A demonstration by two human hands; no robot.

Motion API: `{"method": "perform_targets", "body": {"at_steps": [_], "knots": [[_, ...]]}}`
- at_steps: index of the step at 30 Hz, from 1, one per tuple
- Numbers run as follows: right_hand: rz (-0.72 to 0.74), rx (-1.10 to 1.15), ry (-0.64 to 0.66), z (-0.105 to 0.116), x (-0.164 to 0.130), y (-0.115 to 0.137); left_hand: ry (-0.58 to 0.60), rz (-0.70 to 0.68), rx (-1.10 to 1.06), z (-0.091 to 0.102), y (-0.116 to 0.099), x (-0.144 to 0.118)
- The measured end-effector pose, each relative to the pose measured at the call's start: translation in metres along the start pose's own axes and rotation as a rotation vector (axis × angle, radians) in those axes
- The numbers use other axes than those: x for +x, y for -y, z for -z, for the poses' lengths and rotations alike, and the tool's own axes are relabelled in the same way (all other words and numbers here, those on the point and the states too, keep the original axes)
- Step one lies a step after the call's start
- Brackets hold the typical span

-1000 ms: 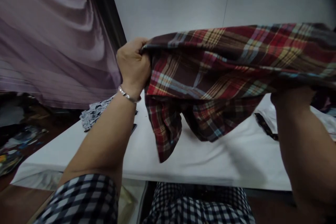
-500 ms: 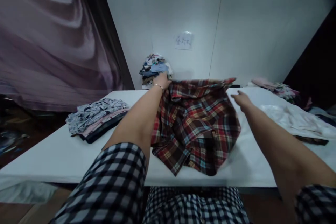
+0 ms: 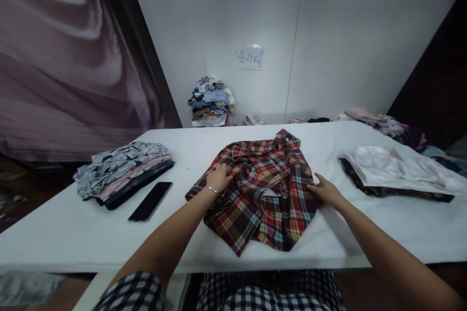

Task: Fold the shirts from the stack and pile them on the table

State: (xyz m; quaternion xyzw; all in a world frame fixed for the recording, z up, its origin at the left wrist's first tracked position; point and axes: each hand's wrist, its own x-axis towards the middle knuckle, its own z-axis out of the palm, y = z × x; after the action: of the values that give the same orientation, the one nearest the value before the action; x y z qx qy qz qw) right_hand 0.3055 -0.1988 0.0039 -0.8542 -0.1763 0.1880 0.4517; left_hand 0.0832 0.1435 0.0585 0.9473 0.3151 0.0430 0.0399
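Checked black-and-white cloth covers the person's lap and left sleeve at six o'clock, nearest the camera. Beyond it, on the white table (image 3: 58,233), a red, brown and blue plaid shirt (image 3: 262,189) lies rumpled at twelve o'clock, collar pointing away. The left hand (image 3: 218,178), a thin bracelet at its wrist, rests flat on the shirt's left shoulder with fingers loosely spread; whether it pinches any cloth I cannot tell. The right hand (image 3: 324,189) lies open against the shirt's right edge, thumb and fingers touching the fabric. At ten o'clock a black phone (image 3: 150,201) lies just beside a stack of folded garments (image 3: 120,172). At two o'clock a folded white garment (image 3: 397,167) sits on a darker one. Farther off, a heap of clothes (image 3: 210,101) leans against the white wall under a paper label (image 3: 248,58).
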Motion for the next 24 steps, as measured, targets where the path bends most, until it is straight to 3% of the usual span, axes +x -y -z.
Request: {"method": "perform_targets", "body": {"at_steps": [3, 6, 12, 15, 17, 20, 24], "knots": [[-0.043, 0.309, 0.108, -0.004, -0.014, 0.014, 0.067, 0.118, -0.012, 0.002, 0.007, 0.025], [-0.095, 0.493, 0.117, 0.005, -0.022, 0.026, 0.055, 0.169, -0.031, 0.018, 0.012, 0.052], [-0.008, 0.798, -0.164, 0.032, -0.016, 0.020, -0.241, 0.363, -0.114, 0.086, 0.037, 0.118], [-0.046, 0.815, -0.211, 0.037, -0.012, 0.007, -0.337, 0.419, -0.156, 0.102, 0.045, 0.143], [-0.122, 0.710, -0.141, 0.039, -0.010, -0.002, -0.371, 0.387, -0.178, 0.094, 0.038, 0.149], [-0.158, 0.364, -0.047, 0.043, 0.000, -0.011, -0.311, 0.138, -0.234, 0.062, 0.007, 0.144], [0.129, -0.138, -0.188, 0.043, 0.038, 0.005, -0.156, -0.200, -0.271, 0.017, -0.043, 0.120]]}}
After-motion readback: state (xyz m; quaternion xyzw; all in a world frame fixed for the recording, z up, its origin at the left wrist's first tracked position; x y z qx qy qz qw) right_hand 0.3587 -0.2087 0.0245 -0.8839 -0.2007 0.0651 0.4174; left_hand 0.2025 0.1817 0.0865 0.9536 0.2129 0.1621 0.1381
